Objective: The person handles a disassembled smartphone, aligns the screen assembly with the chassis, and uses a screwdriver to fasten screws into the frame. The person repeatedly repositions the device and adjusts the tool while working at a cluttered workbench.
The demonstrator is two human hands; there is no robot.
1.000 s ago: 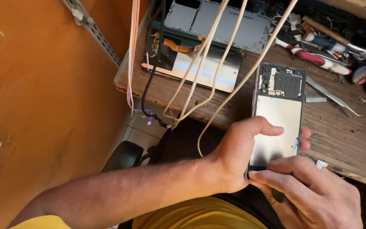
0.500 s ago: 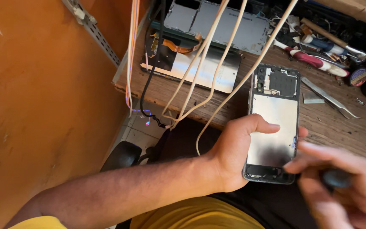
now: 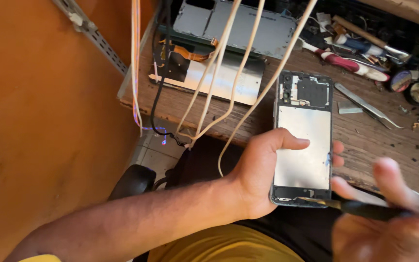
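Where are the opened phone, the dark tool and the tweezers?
phone (image 3: 302,150): head view, its silver middle plate.
tool (image 3: 364,209): head view, its dark shaft.
tweezers (image 3: 364,103): head view, mid-length of the arms.

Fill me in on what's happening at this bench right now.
A person is working on an opened smartphone with its back cover off. The left hand holds it upright above the edge of the worn wooden workbench, thumb across its silver plate. The right hand, blurred, holds a thin dark-handled tool with its tip at the phone's bottom edge. Metal tweezers lie on the bench behind.
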